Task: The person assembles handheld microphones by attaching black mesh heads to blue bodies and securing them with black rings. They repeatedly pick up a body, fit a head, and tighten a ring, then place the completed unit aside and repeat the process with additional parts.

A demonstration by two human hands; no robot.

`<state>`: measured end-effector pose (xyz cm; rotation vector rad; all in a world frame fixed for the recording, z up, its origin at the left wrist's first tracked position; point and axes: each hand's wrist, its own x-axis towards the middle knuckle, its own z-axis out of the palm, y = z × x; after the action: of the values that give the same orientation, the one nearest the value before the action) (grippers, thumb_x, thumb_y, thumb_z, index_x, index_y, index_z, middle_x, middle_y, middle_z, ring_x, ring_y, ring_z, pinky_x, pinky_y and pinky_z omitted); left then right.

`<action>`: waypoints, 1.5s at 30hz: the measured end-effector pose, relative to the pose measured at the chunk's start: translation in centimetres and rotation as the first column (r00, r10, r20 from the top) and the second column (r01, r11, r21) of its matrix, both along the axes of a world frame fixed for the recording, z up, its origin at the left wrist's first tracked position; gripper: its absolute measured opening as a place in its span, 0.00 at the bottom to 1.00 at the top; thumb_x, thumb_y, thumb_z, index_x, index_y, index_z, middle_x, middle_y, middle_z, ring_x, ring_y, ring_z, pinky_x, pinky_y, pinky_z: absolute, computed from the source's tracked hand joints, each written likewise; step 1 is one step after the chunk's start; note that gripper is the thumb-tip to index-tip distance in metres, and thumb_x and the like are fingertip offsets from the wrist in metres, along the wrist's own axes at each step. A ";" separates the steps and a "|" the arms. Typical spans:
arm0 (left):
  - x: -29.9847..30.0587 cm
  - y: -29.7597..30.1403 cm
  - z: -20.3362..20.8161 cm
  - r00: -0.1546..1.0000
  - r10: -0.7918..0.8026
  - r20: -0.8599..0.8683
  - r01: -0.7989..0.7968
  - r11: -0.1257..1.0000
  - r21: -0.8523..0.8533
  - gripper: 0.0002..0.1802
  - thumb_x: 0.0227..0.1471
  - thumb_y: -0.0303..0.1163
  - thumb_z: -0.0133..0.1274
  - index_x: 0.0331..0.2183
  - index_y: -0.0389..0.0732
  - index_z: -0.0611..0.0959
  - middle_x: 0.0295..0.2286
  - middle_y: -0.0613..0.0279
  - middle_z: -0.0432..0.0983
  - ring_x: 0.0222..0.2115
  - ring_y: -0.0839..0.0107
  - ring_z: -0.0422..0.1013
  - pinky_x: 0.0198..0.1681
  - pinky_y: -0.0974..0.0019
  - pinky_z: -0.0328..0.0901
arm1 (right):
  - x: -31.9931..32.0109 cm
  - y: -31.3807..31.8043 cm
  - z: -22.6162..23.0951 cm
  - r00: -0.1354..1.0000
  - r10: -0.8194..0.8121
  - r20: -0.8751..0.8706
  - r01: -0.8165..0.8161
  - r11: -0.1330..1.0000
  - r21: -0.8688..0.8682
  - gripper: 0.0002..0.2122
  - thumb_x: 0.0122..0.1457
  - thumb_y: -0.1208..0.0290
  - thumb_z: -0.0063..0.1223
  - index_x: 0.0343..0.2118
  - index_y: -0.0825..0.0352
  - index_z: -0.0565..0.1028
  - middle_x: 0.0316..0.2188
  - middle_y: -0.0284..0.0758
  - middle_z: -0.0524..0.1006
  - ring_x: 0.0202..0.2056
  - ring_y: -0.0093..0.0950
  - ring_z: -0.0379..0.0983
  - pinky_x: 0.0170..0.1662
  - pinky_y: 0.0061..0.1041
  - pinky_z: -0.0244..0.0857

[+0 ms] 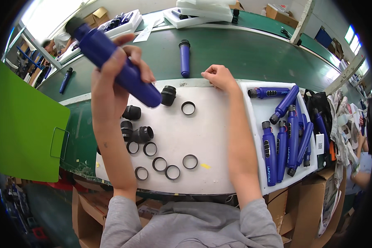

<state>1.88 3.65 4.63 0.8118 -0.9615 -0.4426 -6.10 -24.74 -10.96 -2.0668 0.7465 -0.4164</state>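
Note:
My left hand [120, 68] is raised over the left of the work surface, its fingers wrapped round a blue tube-shaped handle [96, 46] with a black end pointing up and left. The handle is tilted and slightly blurred. My right hand [220, 77] rests at the far edge of the white work mat [211, 136], fingers curled in, with nothing visible in them. Just left of it, a similar blue handle [185, 60] with a black end lies on the green surface. Below my left hand are several black threaded collars [143, 134] and several thin black rings [159, 164].
To the right, a white foam tray [254, 136] holds several blue handles. Another blue handle [66, 80] lies far left. A green panel [29, 124] stands at the left edge. White foam trays [198, 14] sit at the back, and cardboard boxes [299, 202] stand below right.

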 end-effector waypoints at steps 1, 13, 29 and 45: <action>0.4 0.2 0.0 0.996 -0.004 -0.085 0.000 0.999 -0.047 0.26 0.59 0.40 0.54 0.51 0.32 0.68 0.29 0.60 0.69 0.23 0.70 0.70 0.32 0.60 0.69 | -0.2 0.6 1.3 0.993 0.073 -0.089 -0.068 0.996 0.049 0.19 0.51 0.53 0.63 0.33 0.67 0.82 0.28 0.36 0.81 0.27 0.29 0.78 0.33 0.26 0.72; 4.4 -1.3 -2.0 0.866 0.336 0.371 -0.495 0.683 0.537 0.20 0.53 0.41 0.63 0.37 0.35 0.77 0.19 0.66 0.71 0.16 0.78 0.69 0.20 0.73 0.64 | 2.7 13.3 6.3 0.522 0.318 -0.792 -0.609 0.789 -0.084 0.19 0.45 0.61 0.68 0.39 0.65 0.83 0.40 0.38 0.82 0.42 0.34 0.80 0.46 0.36 0.74; 3.7 -2.1 -3.3 0.866 -0.124 0.485 -0.331 0.584 0.741 0.23 0.51 0.44 0.65 0.39 0.35 0.79 0.21 0.68 0.72 0.17 0.81 0.68 0.22 0.74 0.64 | -1.1 6.9 10.9 0.742 0.150 0.654 -0.403 0.879 0.255 0.20 0.69 0.54 0.44 0.41 0.70 0.79 0.16 0.24 0.65 0.14 0.14 0.55 0.17 0.17 0.47; 3.8 -2.7 -3.8 0.978 -0.109 0.178 0.068 0.973 0.219 0.47 0.57 0.70 0.41 0.56 0.34 0.68 0.20 0.64 0.70 0.16 0.76 0.68 0.21 0.71 0.66 | 3.2 8.9 4.7 0.907 0.331 0.263 -0.279 0.936 -0.214 0.28 0.49 0.56 0.68 0.51 0.66 0.76 0.39 0.43 0.77 0.40 0.33 0.76 0.44 0.32 0.71</action>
<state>5.68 0.99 0.86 1.0205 -1.1439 -0.5597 -2.89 -15.84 -6.24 -2.1708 0.2055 -0.6097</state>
